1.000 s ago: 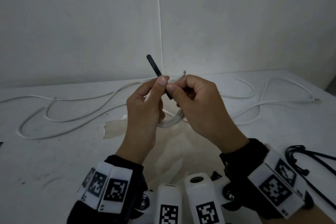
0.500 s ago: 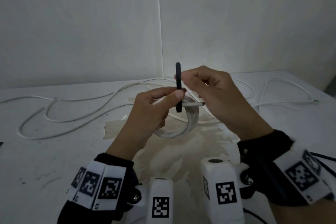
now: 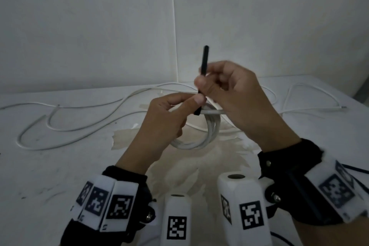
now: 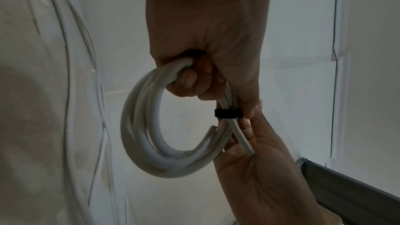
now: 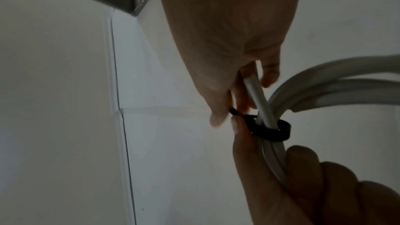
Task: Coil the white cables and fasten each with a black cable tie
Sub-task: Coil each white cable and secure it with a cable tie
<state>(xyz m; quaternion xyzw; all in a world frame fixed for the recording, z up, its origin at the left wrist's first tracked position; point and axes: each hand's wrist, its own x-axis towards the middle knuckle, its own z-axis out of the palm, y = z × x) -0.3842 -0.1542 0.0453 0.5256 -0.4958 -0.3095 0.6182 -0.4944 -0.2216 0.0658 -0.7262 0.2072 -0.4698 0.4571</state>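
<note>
My left hand [image 3: 169, 118] grips a coiled white cable [image 3: 209, 136] held up above the table, fingers curled round the bundle [image 4: 142, 136]. A black cable tie [image 3: 204, 62] loops round the coil's strands [image 4: 228, 113] [image 5: 270, 130], and its free tail points straight up. My right hand [image 3: 225, 90] pinches that tail just above the loop, thumb against finger. One stiff cable end [image 4: 242, 138] sticks out past the loop toward the right palm.
Two loose white cables lie on the white table [image 3: 50, 166]: one winds across the left [image 3: 65, 128], another at the back right [image 3: 311, 106]. A black cord [image 3: 355, 170] lies at the right edge. White walls [image 3: 99, 26] stand behind the table.
The coil swung from edge-on to hanging below my left hand. The tie's tail went from leaning left to upright, and my right hand rose and pinched it higher, drawing the loop round the coil.
</note>
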